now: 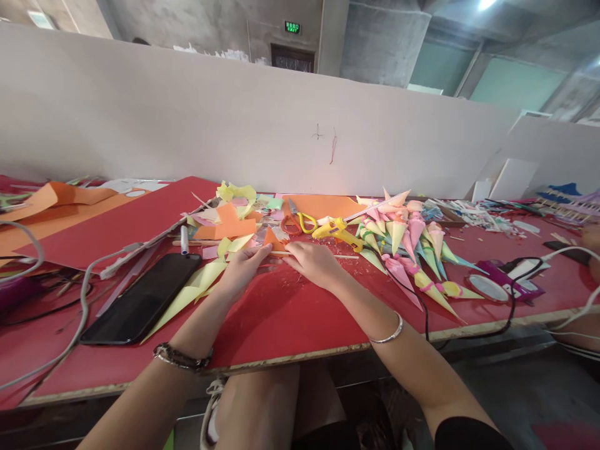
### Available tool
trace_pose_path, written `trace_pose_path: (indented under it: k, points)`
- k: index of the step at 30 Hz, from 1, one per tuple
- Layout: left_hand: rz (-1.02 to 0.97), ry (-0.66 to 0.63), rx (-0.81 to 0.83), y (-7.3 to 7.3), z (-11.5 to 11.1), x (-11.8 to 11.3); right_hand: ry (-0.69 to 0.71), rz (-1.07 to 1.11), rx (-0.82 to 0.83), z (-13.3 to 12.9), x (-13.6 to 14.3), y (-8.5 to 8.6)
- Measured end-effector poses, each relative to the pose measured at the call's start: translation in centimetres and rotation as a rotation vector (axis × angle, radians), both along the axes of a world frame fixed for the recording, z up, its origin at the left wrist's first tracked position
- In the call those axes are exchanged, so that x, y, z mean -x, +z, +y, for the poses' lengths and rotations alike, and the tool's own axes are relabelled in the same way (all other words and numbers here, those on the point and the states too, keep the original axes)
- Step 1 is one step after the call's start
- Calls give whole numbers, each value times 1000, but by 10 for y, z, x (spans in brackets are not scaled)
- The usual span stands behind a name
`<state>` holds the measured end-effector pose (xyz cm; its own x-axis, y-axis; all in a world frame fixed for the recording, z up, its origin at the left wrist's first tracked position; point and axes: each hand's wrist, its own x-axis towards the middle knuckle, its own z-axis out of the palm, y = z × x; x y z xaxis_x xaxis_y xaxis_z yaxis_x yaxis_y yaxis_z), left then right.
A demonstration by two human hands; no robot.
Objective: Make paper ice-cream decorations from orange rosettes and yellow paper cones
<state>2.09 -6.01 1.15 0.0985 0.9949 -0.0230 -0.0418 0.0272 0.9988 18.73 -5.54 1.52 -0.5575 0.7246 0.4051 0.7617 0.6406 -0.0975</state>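
My left hand pinches a small piece of orange paper above the red tabletop, thumb along its lower edge. A thin pale stick runs along the bottom of the paper, passes under my right hand and sticks out to the right. The fingers of that hand are closed around the stick beside the paper; their exact grip is partly hidden. Just behind lie scissors with red and yellow handles and a yellow glue gun. Several pastel paper cones are heaped to the right.
A black phone lies to the left, with a white marker near it. Paper scraps cover the back. White cables cross the left side; a black cord hangs over the front edge. Another person's arm shows far right.
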Motion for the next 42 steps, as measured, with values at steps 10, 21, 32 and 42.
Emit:
trace_pose_path:
  k: [10,21,32,42]
  points:
    - [-122,-34,72,1,-1,1,-58,-108,-70,2,-1,-1]
    - [183,29,-152,4,-2,-5,28,118,149,4,-6,0]
    - [384,-17,-317,7,-5,-4,43,26,97,1,-5,-1]
    - [212,-116,-219,3,-3,-3,123,176,198,3,-9,1]
